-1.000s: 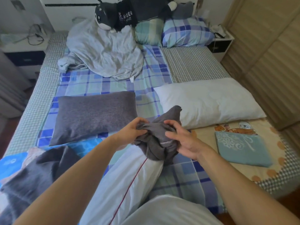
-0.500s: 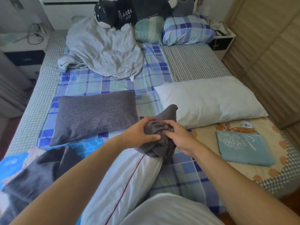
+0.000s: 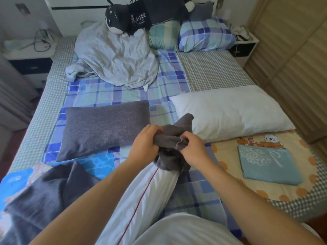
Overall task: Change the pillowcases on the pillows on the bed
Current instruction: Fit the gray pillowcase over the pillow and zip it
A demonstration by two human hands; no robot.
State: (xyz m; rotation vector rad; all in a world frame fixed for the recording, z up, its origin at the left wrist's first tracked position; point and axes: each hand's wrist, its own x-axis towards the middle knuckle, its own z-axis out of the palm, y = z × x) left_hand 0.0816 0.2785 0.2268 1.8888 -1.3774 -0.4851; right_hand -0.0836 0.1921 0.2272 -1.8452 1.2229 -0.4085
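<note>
Both hands now grip the bunched grey pillowcase [image 3: 172,147] closer together, left hand [image 3: 145,141] and right hand [image 3: 193,147] clenched on its hem; it caps the striped pillow [image 3: 141,200], apparently being worked on; the bare white pillow [image 3: 230,112] beyond awaits.

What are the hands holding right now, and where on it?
Both the left hand and the right hand grip the dark grey pillowcase at its bunched stitched edge, over the far end of the white pillow.
</note>
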